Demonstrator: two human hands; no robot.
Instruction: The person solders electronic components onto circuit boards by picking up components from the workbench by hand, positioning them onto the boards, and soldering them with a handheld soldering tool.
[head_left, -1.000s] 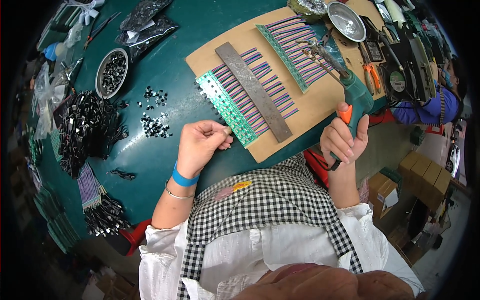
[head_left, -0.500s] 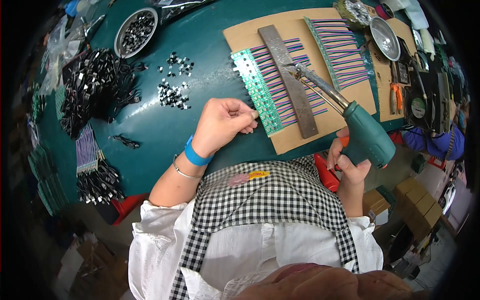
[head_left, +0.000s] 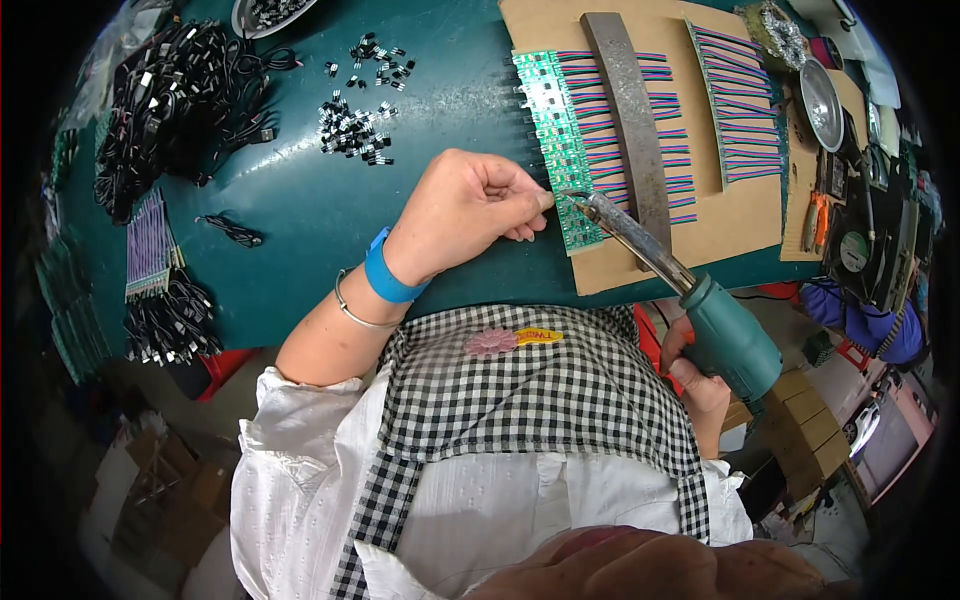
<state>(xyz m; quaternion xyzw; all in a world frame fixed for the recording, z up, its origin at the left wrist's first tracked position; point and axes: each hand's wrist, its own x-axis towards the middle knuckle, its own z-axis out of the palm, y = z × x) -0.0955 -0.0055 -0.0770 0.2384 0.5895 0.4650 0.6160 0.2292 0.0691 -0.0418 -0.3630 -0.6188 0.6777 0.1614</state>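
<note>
A green circuit-board panel (head_left: 563,150) lies on cardboard, with rows of coloured wires (head_left: 600,130) running off its right side. A grey metal bar (head_left: 640,130) rests across these wires. At the panel's lower left edge, my left hand (head_left: 465,205) is closed in a pinch; whatever is between its fingertips is hidden. My right hand (head_left: 697,380) is wrapped round the handle of a green soldering gun (head_left: 735,335). The gun's tip reaches the panel close beside my left fingertips; I cannot tell whether it touches.
Small black connectors (head_left: 355,130) lie in loose piles left of the panel. A heap of black cables (head_left: 185,100) sits farther left, below a metal bowl (head_left: 265,18). On the right are a second wired board (head_left: 708,110), a metal dish (head_left: 822,105) and orange-handled pliers (head_left: 818,220).
The soldering gun's tip has come down and left, from above the metal bar to the panel beside my left fingers. My left hand stays pinched at the panel's edge. The whole view has shifted.
</note>
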